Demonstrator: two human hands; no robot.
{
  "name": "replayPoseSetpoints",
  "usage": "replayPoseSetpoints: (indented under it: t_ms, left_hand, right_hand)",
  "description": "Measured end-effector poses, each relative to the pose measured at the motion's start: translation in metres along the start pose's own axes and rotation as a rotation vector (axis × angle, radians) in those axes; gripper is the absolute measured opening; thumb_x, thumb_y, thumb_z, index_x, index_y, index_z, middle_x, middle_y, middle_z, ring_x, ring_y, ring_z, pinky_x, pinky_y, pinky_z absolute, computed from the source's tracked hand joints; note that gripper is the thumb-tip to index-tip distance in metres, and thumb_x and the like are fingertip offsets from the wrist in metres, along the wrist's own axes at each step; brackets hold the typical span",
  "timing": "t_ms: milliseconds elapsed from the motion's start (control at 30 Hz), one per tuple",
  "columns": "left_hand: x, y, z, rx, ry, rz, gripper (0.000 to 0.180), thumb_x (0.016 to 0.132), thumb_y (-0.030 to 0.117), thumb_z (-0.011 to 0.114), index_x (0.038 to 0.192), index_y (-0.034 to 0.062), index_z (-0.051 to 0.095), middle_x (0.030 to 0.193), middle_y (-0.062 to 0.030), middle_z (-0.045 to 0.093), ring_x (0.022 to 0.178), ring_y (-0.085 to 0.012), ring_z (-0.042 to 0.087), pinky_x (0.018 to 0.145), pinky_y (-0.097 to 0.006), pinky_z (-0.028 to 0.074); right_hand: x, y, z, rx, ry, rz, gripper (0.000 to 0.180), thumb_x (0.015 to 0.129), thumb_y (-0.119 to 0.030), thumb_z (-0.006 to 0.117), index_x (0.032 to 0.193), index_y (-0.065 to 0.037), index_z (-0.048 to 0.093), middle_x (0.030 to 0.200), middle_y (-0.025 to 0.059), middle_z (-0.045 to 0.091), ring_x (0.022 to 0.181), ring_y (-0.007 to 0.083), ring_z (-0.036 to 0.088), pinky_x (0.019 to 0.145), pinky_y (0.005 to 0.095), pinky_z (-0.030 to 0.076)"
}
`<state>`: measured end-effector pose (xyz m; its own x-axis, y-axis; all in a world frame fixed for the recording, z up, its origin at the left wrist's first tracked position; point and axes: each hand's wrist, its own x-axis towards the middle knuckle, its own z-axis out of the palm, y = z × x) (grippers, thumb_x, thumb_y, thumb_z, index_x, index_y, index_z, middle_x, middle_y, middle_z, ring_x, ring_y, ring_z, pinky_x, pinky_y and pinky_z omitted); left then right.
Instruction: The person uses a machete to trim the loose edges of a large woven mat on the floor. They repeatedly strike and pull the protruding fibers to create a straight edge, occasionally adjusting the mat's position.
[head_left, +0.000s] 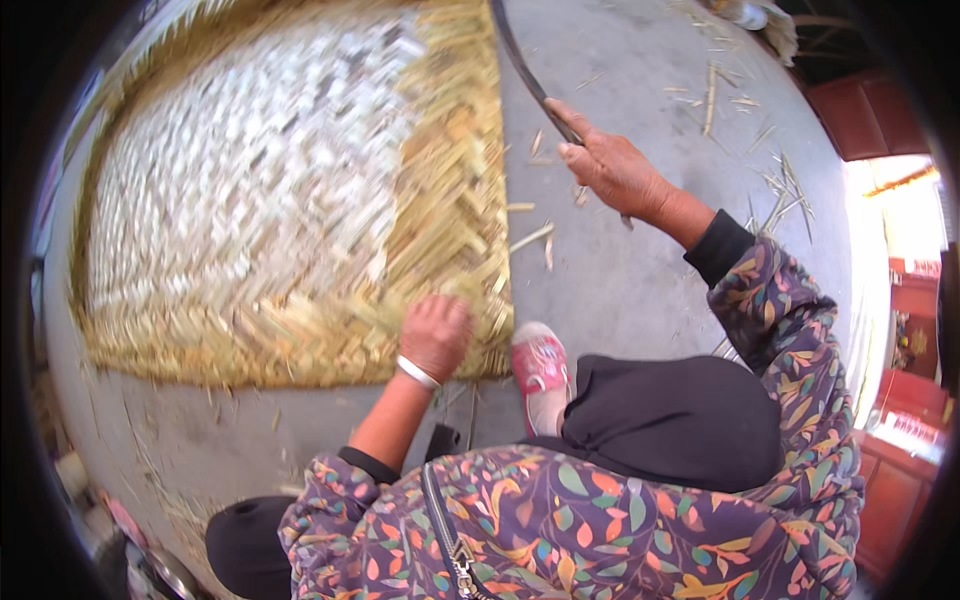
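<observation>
Straw mat (270, 200) under left hand (435, 335); right hand (615, 170) grips blade (525, 70).

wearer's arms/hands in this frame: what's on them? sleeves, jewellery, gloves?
Both hands bare, no gloves. Left hand has a pale, silvery bangle at the wrist. Both arms wear a dark purple sleeve printed with many-coloured leaves, over a black under-cuff. The left sleeve is pushed up, forearm bare; the right sleeve reaches nearly to the wrist of the right hand.
</observation>
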<state>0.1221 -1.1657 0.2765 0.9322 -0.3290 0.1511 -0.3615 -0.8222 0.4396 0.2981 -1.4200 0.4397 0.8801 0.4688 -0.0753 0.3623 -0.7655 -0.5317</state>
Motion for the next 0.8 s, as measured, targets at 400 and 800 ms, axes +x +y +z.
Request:
replayPoseSetpoints:
  t_ms: [400, 800]
  left_hand:
    - [0.346, 0.027, 0.003, 0.420, -0.130, -0.072, 0.087, 0.085, 0.051, 0.063, 0.151, 0.0034, 0.031, 0.161, -0.0149, 0.020, 0.151, -0.0294, 0.012, 0.122, -0.048, 0.006]
    - [0.572, -0.175, 0.138, 0.252, -0.556, -0.237, 0.087, 0.093, 0.059, 0.046, 0.156, 0.0055, 0.018, 0.164, -0.0140, 0.010, 0.152, -0.0297, 0.006, 0.121, -0.051, 0.007]
  right_hand:
    - [0.247, 0.191, -0.072, -0.001, 0.192, 0.249, 0.060, 0.094, -0.033, 0.041, 0.148, -0.006, 0.036, 0.096, 0.0268, 0.068, 0.091, 0.0443, 0.065, 0.082, 0.0520, 0.049]
    - [0.571, 0.360, 0.073, -0.239, -0.002, 0.132, 0.062, 0.086, -0.027, 0.054, 0.145, -0.008, 0.042, 0.079, 0.0195, 0.070, 0.068, 0.0340, 0.070, 0.060, 0.0482, 0.055]
